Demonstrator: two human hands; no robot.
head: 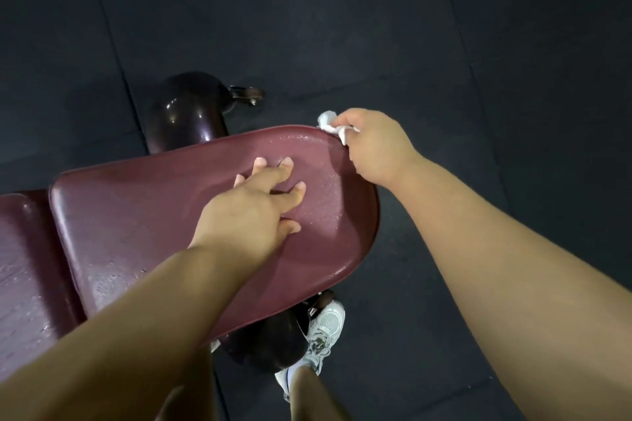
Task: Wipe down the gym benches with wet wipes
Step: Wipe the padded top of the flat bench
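A maroon padded gym bench [136, 215] runs from the left edge to a rounded end in the middle of the view; its surface shines with wet droplets. My left hand [253, 212] rests on the pad near that end, fingers spread and fingertips pressing down, holding nothing. My right hand [372, 147] grips a crumpled white wet wipe [330, 123] and presses it against the far right rim of the rounded end. A second pad section [20, 267] adjoins at the left.
Dark roller pads sit beyond the bench [184, 113] and below its near edge [270, 342]. A small wheel [248, 96] is on the frame at the back. My white sneaker [321, 335] stands on the dark rubber mat floor [444, 27].
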